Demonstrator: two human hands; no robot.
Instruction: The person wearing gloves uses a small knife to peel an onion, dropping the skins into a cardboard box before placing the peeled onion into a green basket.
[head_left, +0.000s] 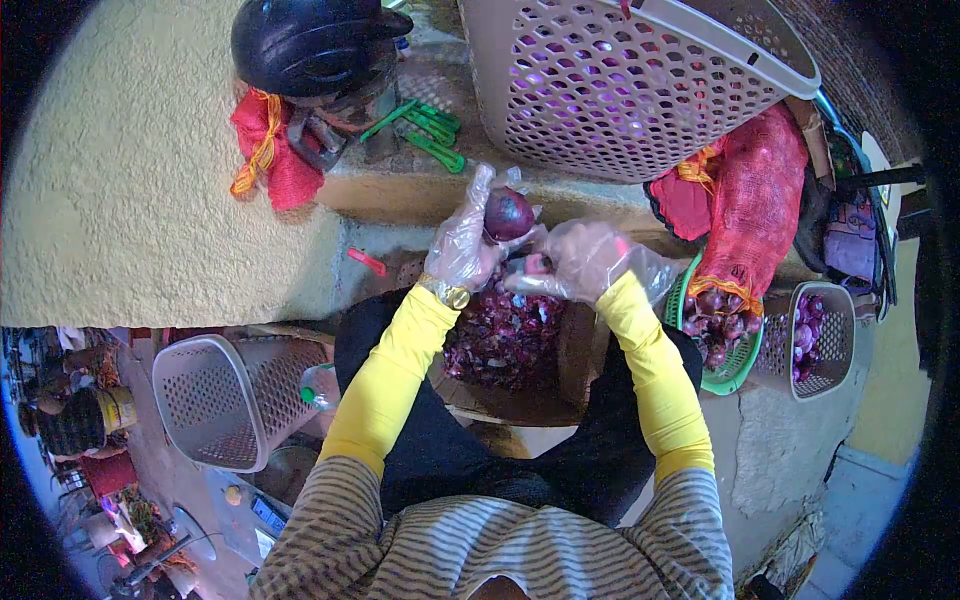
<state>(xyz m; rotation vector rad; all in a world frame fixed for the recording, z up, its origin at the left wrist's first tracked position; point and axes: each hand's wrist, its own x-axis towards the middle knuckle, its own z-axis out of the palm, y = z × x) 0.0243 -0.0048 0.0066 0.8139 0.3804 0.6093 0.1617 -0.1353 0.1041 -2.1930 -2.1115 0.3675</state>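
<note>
My left hand [462, 240], in a clear plastic glove with a gold watch at the wrist, is closed around a red onion [508, 214]. Close beside it, my gloved right hand [588, 262] has its fingers curled round a small pink-handled tool [538, 264]; its blade or tip cannot be made out. Below both hands, between the knees, sits a box [577, 350] full of loose purple onion skins [505, 335]. Yellow sleeves cover both forearms.
A large perforated basket [490, 90] stands on the ledge ahead. To the right are a red mesh sack [762, 200], a green basket of onions [745, 370] and a smaller crate [840, 340]. Another crate [205, 400] and a bottle [320, 385] are left. Green-handled tools [432, 130] lie on the ledge.
</note>
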